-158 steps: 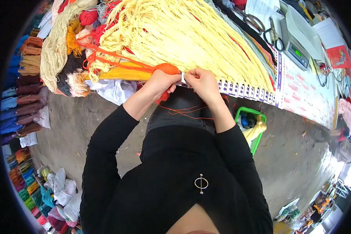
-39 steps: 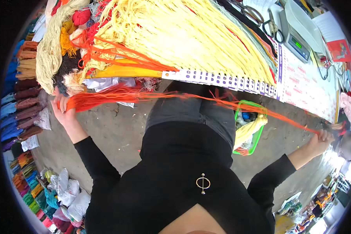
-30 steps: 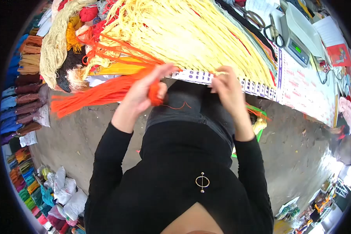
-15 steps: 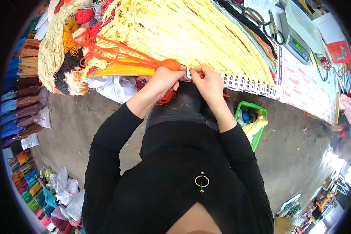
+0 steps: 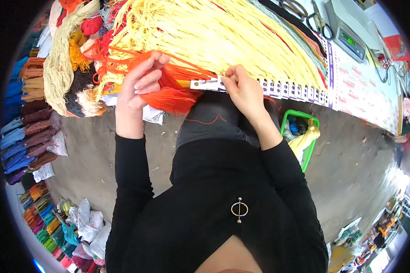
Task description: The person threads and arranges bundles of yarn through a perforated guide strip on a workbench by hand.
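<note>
My left hand (image 5: pixel 137 88) is raised at the table's front edge, its fingers curled around a loose bundle of orange-red embroidery floss (image 5: pixel 174 98). The strands fan out to the right of it and hang below the edge. My right hand (image 5: pixel 244 93) pinches the right end of a white thread card (image 5: pixel 206 85) with punched holes. The orange floss lies against this card. Right of my right hand runs a row of similar punched cards (image 5: pixel 296 92), with long pale yellow floss (image 5: pixel 205 41) spread behind them. A thin orange thread (image 5: pixel 207 122) lies on my lap.
Scissors (image 5: pixel 320 22) and a digital scale (image 5: pixel 347 38) stand at the back right. Skeins in several colours (image 5: pixel 79 54) are heaped at the left. A green basket (image 5: pixel 309 152) sits on the floor at right. More skeins (image 5: pixel 25 123) hang at far left.
My left hand has moved left and up, away from my right hand, drawing out the orange floss. The white card now shows between the hands. My right hand has barely moved.
</note>
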`<action>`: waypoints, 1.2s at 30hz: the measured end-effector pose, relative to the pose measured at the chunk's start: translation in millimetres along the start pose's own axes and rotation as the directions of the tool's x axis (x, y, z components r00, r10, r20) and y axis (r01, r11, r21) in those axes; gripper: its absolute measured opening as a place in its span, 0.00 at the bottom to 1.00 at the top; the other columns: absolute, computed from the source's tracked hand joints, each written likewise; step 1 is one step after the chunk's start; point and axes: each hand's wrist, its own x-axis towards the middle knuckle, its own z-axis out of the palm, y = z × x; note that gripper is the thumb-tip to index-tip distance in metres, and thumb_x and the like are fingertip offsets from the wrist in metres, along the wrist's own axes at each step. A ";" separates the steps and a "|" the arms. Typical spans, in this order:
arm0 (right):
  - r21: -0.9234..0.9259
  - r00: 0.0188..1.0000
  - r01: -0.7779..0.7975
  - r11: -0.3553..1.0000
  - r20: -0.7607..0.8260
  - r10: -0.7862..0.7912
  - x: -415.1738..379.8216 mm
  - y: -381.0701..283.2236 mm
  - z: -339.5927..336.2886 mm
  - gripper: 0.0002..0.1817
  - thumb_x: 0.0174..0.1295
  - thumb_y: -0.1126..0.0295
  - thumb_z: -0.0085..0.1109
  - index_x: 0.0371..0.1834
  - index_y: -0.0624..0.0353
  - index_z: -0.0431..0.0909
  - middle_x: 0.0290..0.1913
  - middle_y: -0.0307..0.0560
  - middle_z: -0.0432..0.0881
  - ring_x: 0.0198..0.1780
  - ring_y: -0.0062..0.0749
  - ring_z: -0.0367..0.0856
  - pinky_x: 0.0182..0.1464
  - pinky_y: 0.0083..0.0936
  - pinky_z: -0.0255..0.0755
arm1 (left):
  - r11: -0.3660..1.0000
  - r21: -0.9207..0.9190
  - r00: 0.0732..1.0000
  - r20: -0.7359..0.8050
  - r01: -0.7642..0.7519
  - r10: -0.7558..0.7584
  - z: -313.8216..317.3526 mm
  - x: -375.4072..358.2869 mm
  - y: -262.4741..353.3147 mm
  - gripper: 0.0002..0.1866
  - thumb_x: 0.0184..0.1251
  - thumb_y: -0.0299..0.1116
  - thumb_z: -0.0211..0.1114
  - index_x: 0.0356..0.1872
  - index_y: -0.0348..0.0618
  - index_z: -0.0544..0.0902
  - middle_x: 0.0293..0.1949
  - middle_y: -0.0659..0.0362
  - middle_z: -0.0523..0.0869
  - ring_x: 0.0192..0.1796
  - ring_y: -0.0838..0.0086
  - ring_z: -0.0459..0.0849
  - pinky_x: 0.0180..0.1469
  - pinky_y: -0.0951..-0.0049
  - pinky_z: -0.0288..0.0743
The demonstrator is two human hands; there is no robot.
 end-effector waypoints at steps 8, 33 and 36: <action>0.488 0.987 -0.048 0.871 0.160 -0.035 6.3 31.0 8.1 0.07 0.64 0.67 0.53 0.40 0.58 0.72 0.23 0.37 0.78 0.28 0.22 0.78 0.32 0.21 0.69 | 0.314 0.892 0.931 -0.360 0.326 0.056 3.8 45.7 -83.6 0.12 0.68 0.40 0.58 0.32 0.42 0.80 0.18 0.65 0.77 0.15 0.86 0.68 0.16 0.84 0.60; -0.434 0.979 0.146 0.889 -0.065 -0.193 -4.2 -21.7 23.5 0.22 0.48 0.51 0.64 0.33 0.58 0.72 0.27 0.51 0.80 0.30 0.45 0.82 0.28 0.38 0.75 | -0.643 0.751 0.726 0.527 -0.154 0.441 -53.2 37.5 -56.3 0.09 0.56 0.23 0.63 0.39 0.35 0.81 0.57 0.52 0.74 0.54 0.59 0.76 0.57 0.65 0.68; -0.451 0.973 0.147 0.881 -0.093 -0.210 -5.0 -19.8 23.8 0.21 0.48 0.52 0.64 0.33 0.58 0.72 0.27 0.52 0.79 0.29 0.44 0.82 0.28 0.38 0.75 | -0.531 0.841 0.759 0.415 -0.108 0.503 -44.0 33.0 -48.0 0.08 0.56 0.21 0.61 0.38 0.33 0.80 0.55 0.53 0.76 0.50 0.65 0.79 0.54 0.70 0.70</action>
